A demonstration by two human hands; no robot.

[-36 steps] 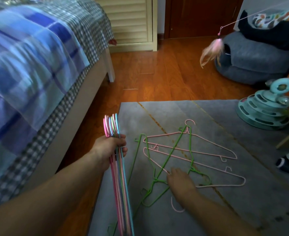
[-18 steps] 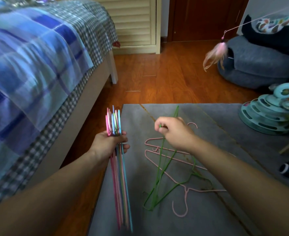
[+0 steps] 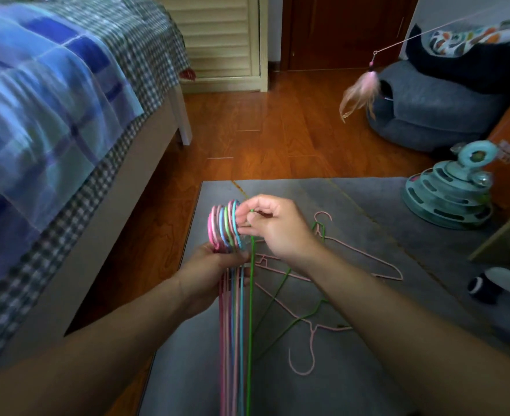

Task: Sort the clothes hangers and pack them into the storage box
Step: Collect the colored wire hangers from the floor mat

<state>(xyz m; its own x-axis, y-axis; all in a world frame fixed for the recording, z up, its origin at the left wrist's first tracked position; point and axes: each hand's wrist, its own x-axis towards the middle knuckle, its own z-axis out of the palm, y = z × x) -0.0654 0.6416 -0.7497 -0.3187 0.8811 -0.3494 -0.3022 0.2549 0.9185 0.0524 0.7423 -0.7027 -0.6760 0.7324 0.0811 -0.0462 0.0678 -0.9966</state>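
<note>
Our left hand [image 3: 214, 265] grips the hanger bundle [image 3: 232, 310] at centre frame; our right hand [image 3: 277, 229] pinches a green hanger [image 3: 250, 325], which may snag the pink hangers [image 3: 307, 328] below.

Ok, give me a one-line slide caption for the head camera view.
Right hand adds a green hanger to the colourful bundle gripped in the left hand, pink hangers waiting on the grey mat.

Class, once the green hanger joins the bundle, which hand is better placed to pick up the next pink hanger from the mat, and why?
Probably the right hand. It pinches only the green hanger, and the pink hangers lie on the mat beside it. The left hand grips the bundle.
</note>
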